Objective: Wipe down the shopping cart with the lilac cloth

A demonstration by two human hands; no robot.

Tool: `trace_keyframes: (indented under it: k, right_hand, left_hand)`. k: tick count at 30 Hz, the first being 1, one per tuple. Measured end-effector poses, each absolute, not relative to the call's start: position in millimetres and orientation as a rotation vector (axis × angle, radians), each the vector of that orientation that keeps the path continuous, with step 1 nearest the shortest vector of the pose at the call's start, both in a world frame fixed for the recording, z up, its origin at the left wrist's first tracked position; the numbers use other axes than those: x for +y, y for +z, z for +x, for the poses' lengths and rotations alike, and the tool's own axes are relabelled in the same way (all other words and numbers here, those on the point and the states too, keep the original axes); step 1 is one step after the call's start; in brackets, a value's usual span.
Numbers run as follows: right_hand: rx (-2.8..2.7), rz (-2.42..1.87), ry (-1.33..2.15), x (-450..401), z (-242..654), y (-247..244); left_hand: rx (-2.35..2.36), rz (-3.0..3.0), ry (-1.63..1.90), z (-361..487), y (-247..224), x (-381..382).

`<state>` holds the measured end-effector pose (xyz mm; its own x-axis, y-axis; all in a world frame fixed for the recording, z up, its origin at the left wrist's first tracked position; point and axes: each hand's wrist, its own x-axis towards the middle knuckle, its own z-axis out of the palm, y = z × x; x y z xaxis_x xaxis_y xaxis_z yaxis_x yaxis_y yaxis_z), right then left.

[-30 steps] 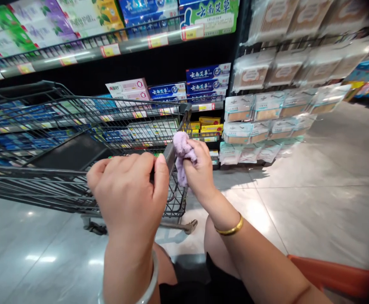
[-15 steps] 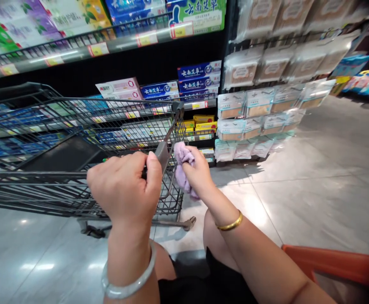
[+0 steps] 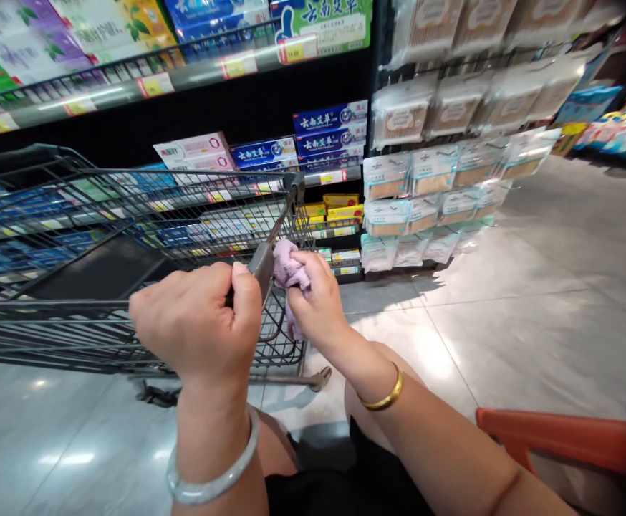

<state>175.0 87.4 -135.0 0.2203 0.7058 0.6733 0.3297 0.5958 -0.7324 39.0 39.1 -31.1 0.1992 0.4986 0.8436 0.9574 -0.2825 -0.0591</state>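
Observation:
My left hand [image 3: 200, 322] is wrapped round the handle of a dark wire shopping cart [image 3: 87, 319], its knuckles facing me. Bunched in the fingers of my right hand [image 3: 318, 294] is a light purple cloth [image 3: 290, 269], with a loose end hanging below. The cloth lies against or right beside the grey end of the cart handle [image 3: 261, 265]; I cannot tell whether it presses on it. Most of the grip under my left hand is hidden.
Behind the cart, a shelf carries toothpaste boxes [image 3: 329, 132] and price tags. Hanging packets [image 3: 404, 118] fill a rack at the right. An orange-red plastic edge [image 3: 565, 437] is at the lower right. A cart wheel [image 3: 321, 378] rests on the tiled floor [image 3: 533, 322].
My right hand and the cloth have moved left, up to the grey handle end. My left hand keeps its grip and appears slightly further left as the view shifts.

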Motion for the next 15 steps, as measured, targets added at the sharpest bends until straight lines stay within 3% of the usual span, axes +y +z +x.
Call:
trace_keyframes:
  k: [7,12,15]
  right_hand:
    - [-1.22,-1.193,0.502,107,178,-139]
    - [-1.22,-0.882,0.309,96,165,-110]
    - [-1.208,-0.902,0.318,103,163,-112]
  left_hand:
    - [-1.388,-1.883,-0.919,37,-30,38]
    - [-1.433,-1.901,-0.807,34,-24,33]
    - [-1.453,-1.935,-0.728,30,-20,26]
